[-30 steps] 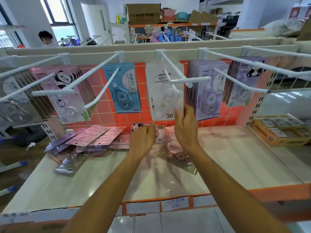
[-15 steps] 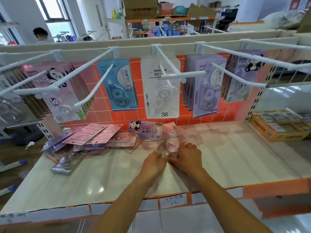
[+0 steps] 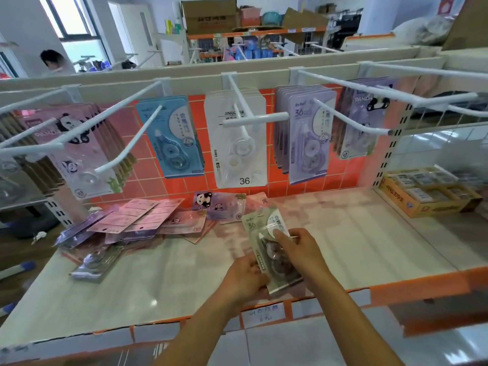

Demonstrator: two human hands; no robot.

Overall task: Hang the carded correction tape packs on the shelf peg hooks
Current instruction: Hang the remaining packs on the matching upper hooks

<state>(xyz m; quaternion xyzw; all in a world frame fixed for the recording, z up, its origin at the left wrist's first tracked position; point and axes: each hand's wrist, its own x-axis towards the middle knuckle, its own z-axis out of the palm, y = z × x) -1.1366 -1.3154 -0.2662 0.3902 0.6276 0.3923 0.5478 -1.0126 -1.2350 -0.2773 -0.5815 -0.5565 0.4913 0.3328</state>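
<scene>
Both hands hold a pale green carded correction tape pack (image 3: pixel 260 228) just above the shelf board, its top tilted away from me. My left hand (image 3: pixel 244 280) grips its lower left edge. My right hand (image 3: pixel 301 250) pinches its right side over the blister. Loose pink and purple packs (image 3: pixel 148 220) lie in a heap at the back left of the shelf. White peg hooks (image 3: pixel 253 120) stick out above, carrying blue packs (image 3: pixel 171 138), white packs (image 3: pixel 237 151) and purple packs (image 3: pixel 309 136).
The cream shelf board (image 3: pixel 356 241) has an orange front edge with price labels. A yellow box of small items (image 3: pixel 427 194) sits at the right. Panda packs (image 3: pixel 71 154) hang at the far left. A person stands behind the shelf, far left.
A second ago my hands were up near the white packs. They came down to the shelf, took hold of the green pack and lifted it off the board.
</scene>
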